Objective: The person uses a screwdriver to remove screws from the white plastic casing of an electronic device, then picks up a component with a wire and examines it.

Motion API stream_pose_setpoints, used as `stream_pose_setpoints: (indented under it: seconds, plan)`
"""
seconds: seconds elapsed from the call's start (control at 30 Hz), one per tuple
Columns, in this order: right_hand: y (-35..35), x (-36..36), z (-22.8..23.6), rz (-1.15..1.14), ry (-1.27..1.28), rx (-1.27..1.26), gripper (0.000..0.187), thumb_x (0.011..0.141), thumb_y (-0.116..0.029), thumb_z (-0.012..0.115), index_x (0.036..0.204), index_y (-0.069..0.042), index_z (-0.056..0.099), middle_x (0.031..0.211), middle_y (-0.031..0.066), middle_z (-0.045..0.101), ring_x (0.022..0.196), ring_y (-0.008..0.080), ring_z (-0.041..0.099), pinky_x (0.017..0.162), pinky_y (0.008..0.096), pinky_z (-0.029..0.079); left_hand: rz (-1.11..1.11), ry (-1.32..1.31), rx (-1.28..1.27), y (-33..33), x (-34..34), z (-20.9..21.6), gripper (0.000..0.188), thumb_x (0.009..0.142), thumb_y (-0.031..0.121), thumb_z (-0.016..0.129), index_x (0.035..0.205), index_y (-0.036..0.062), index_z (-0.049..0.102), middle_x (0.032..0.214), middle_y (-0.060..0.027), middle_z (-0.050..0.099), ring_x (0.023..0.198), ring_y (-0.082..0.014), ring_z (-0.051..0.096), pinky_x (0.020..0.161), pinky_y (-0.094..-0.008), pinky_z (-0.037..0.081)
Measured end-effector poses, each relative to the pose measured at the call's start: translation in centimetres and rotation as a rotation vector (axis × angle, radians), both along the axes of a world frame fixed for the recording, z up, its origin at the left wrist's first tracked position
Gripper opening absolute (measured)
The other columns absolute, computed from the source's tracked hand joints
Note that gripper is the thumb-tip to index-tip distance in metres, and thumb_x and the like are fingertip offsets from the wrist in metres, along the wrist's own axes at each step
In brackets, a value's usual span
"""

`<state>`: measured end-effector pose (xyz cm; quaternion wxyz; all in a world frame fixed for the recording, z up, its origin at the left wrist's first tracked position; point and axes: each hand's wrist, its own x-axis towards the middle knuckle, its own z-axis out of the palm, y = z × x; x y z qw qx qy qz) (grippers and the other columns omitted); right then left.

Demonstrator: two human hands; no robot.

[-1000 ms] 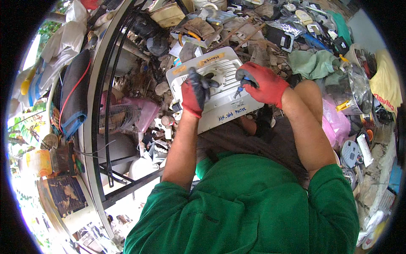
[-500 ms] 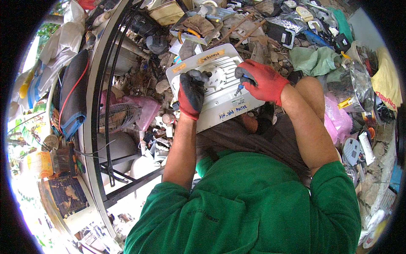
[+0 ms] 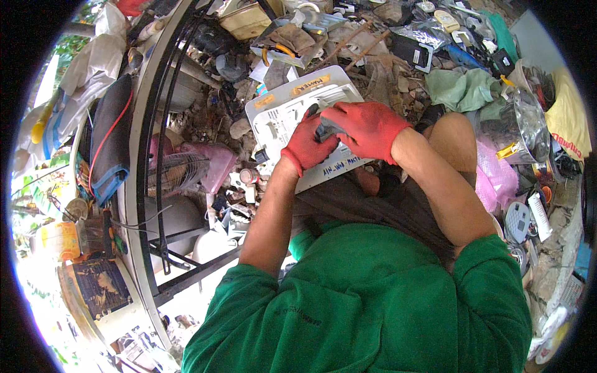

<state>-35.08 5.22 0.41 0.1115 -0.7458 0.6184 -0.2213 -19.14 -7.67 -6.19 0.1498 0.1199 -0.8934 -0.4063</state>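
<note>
A pale grey-white finned metal panel [image 3: 287, 88] lies tilted over my lap, with tape strips and handwriting on it. My left hand [image 3: 309, 144], in a red and black glove, is closed above the panel's middle. From the right my right hand [image 3: 371, 127], gloved the same way, meets it, fingers curled and touching the left fingers. Whatever is between the two hands is hidden by the gloves. The blue-handled screwdriver seen earlier in my right hand does not show now.
A black and grey metal frame [image 3: 144, 124] stands close on my left. Pliers with orange handles [image 3: 284, 50] lie in a tray ahead. Scrap and rubble cover the ground beyond the panel. A green cloth [image 3: 461, 88] and pink bubble wrap [image 3: 499, 177] lie to the right.
My hands, apart before, have come together over the panel. The left moved right and turned, the right moved slightly left and down. The screwdriver has gone out of sight.
</note>
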Motion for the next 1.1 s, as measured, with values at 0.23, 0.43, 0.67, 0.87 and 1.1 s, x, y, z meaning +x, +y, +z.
stream_pose_setpoints:
  seconds: [0.23, 0.43, 0.67, 0.87, 1.1]
  plan:
    - [-0.3, -0.3, 0.6, -0.073, 0.040, 0.078, 0.034, 0.083, -0.020, 0.061, 0.112, -0.008, 0.049, 0.102, 0.0180, 0.064, 0.089, 0.0406, 0.063, 0.073, 0.0500, 0.052, 0.001, -0.095, 0.102, 0.5, -0.7, -0.5, 0.044, 0.081, 0.026, 0.073, 0.118, 0.0066, 0.060, 0.110, -0.0148, 0.066, 0.100, -0.0269, 0.064, 0.087, -0.0384, 0.049]
    - [-0.1, -0.2, 1.1, -0.179, 0.122, 0.138, 0.036, 0.085, -0.028, 0.060, 0.114, -0.009, 0.049, 0.096, 0.0172, 0.066, 0.086, 0.0398, 0.065, 0.071, 0.0506, 0.053, -0.096, -0.012, 0.113, 0.4, -1.5, -0.2, 0.034, 0.084, 0.022, 0.070, 0.113, 0.0060, 0.063, 0.112, -0.0154, 0.066, 0.100, -0.0252, 0.065, 0.088, -0.0378, 0.050]
    - [1.3, 0.2, 1.9, -0.260, 0.114, 0.150, 0.038, 0.085, -0.033, 0.063, 0.110, -0.007, 0.050, 0.086, 0.0167, 0.068, 0.079, 0.0391, 0.066, 0.067, 0.0509, 0.052, -0.279, -0.034, 0.065, -0.1, -1.9, 0.6, 0.020, 0.090, 0.023, 0.060, 0.103, 0.0097, 0.065, 0.099, -0.0107, 0.069, 0.103, -0.0319, 0.059, 0.105, -0.0432, 0.033]
    - [1.3, 0.7, 1.3, -0.323, 0.156, 0.237, 0.034, 0.086, -0.035, 0.063, 0.101, -0.006, 0.052, 0.084, 0.0184, 0.067, 0.080, 0.0400, 0.066, 0.066, 0.0517, 0.050, -0.147, -0.023, -0.086, 0.7, -2.0, 0.3, 0.026, 0.087, 0.030, 0.063, 0.105, 0.0107, 0.064, 0.099, -0.0130, 0.069, 0.105, -0.0350, 0.060, 0.110, -0.0493, 0.027]
    - [-0.1, 0.3, 0.9, -0.170, 0.105, 0.251, 0.031, 0.085, -0.029, 0.062, 0.101, -0.004, 0.052, 0.086, 0.0200, 0.067, 0.082, 0.0415, 0.065, 0.068, 0.0518, 0.050, 0.020, -0.015, -0.082, 1.3, -1.3, -1.7, 0.036, 0.082, 0.030, 0.068, 0.113, 0.0137, 0.064, 0.102, -0.0156, 0.068, 0.107, -0.0337, 0.060, 0.116, -0.0500, 0.022]
